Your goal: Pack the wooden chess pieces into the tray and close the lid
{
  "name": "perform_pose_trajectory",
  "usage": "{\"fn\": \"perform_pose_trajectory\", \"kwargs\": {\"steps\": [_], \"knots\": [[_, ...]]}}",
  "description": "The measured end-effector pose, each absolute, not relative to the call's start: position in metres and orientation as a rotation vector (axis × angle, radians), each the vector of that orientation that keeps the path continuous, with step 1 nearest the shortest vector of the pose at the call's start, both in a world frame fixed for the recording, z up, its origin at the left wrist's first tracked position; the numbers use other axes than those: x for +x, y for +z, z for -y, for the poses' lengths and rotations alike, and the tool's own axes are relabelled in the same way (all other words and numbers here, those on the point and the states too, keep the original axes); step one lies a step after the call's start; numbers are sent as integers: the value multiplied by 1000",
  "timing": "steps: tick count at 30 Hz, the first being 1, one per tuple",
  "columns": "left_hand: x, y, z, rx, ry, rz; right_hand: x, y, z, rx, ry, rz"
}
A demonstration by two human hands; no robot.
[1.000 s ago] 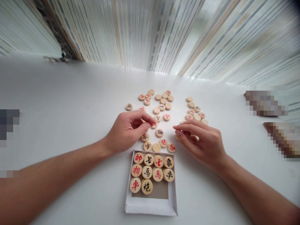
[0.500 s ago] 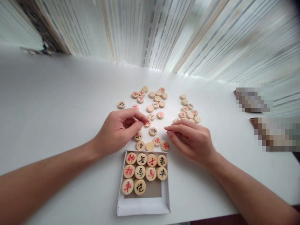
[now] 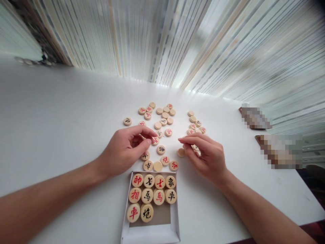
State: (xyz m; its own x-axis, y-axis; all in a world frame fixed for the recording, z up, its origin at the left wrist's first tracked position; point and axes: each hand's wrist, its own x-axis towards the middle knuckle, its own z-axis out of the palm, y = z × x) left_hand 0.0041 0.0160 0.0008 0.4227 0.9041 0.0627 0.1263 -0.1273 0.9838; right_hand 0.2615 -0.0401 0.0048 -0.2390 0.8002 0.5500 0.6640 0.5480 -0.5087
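My left hand (image 3: 129,147) hovers over the left part of the loose xiangqi pieces. Its thumb and index finger are apart, close to a red-lettered piece (image 3: 155,141); nothing shows between them. To the right is my right hand (image 3: 203,154), fingers stretched forward and thumb slightly apart, apparently holding nothing. A blank-faced piece (image 3: 181,152) lies by its thumb, and further pieces are partly hidden beneath the hand. Nearest me, a shallow white box (image 3: 149,234) holds round wooden pieces in rows, red and black characters up. Its lower right part shows bare grey bottom.
Several pieces lie scattered beyond my hands, some blank side up, including a black-lettered one (image 3: 127,121) at the left. A white table (image 3: 63,112) carries everything. Pale striped curtains (image 3: 137,37) hang behind. Two blurred-out objects (image 3: 279,151) stand at the right.
The view has shifted, so the table's contents appear lower and further left. My right hand has drawn slightly right, uncovering the blank piece by its thumb. My left hand has hardly moved.
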Motion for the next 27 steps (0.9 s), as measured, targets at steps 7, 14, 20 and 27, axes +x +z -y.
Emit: {"fn": "perform_pose_trajectory", "kwargs": {"steps": [7,14,20,27], "knots": [[3,-1,-15,1576,868,-915,264,4,40,-1201,218,2018],[5,0,-16,1610,864,-931,264,7,40,-1188,198,2040],[5,0,-15,1619,924,-914,266,6,42,-1206,153,2089],[8,2,-15,1621,922,-911,263,7,43,-1210,157,2101]]}}
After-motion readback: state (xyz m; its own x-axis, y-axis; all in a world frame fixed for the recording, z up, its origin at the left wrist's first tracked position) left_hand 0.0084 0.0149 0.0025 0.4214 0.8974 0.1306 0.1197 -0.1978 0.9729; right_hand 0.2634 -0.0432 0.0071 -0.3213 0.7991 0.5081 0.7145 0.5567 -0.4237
